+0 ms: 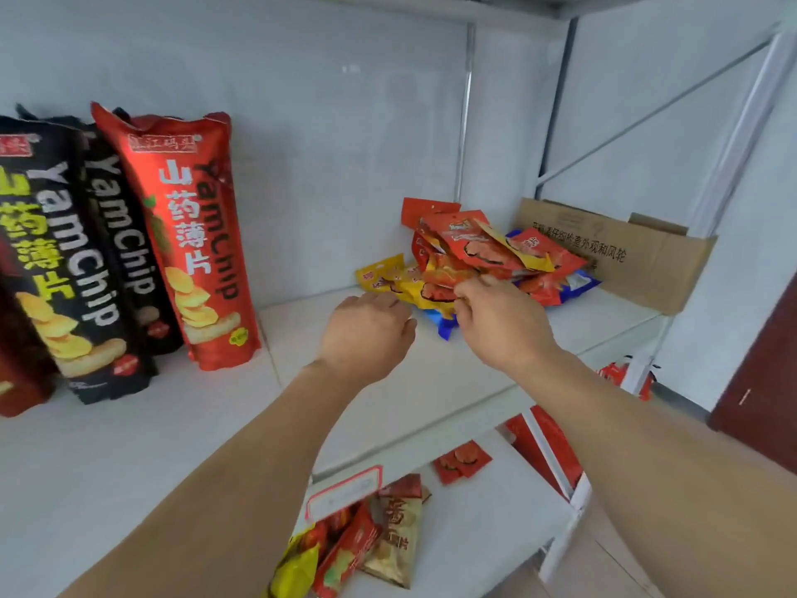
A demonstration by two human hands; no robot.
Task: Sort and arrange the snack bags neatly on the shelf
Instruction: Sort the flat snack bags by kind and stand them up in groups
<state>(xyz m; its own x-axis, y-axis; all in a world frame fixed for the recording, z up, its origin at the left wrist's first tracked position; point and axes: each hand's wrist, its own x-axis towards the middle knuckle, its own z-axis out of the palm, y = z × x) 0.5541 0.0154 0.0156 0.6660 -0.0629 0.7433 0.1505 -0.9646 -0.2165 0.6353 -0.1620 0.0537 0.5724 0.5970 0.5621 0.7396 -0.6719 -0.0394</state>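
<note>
Snack bags under right hand, grip pinching one; left hand relaxed, outstretched.

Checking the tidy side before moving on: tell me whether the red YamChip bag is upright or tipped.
Upright: the red YamChip bag stands on its base on the shelf, beside the black bags.

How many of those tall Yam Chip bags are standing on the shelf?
4, upright in a row at the left: a red Yam Chip bag, two black Yam Chip bags, and a dark red one cut off; more may be hidden.
</note>
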